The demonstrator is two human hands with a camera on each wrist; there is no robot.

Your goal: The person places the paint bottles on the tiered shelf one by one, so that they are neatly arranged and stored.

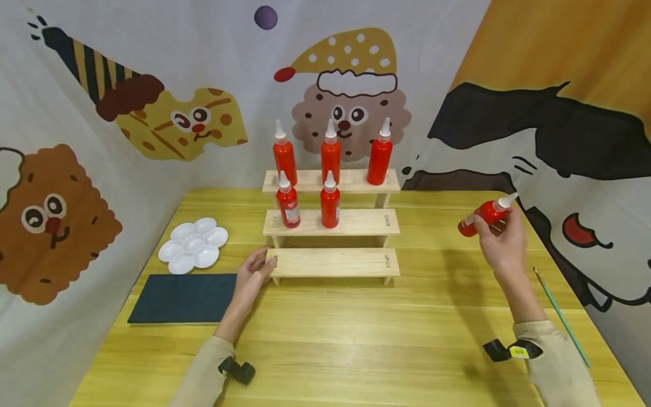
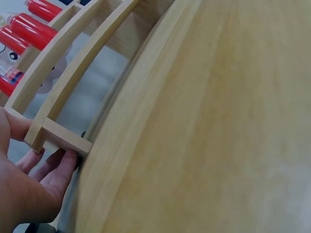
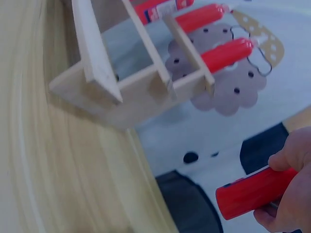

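Observation:
My right hand (image 1: pixel 503 244) grips a red paint bottle (image 1: pixel 469 225) with a white nozzle, tilted in the air to the right of a three-step wooden display rack (image 1: pixel 333 262). In the right wrist view, the held bottle's base points toward the rack. My left hand (image 1: pixel 250 277) holds the left end of the rack's lowest step, thumb at the top edge and fingers by the end support in the left wrist view. Three red bottles (image 1: pixel 377 163) stand upright on the top step and two red bottles (image 1: pixel 330 208) on the middle one. The lowest step is bare.
A white flower-shaped palette (image 1: pixel 194 243) lies at the left, behind a dark rectangular board (image 1: pixel 183 298). At the right edge of the wooden table (image 1: pixel 346 350) lies a thin green paintbrush (image 1: pixel 561 317). A cartoon-printed cloth (image 1: pixel 213 34) hangs around the back and sides.

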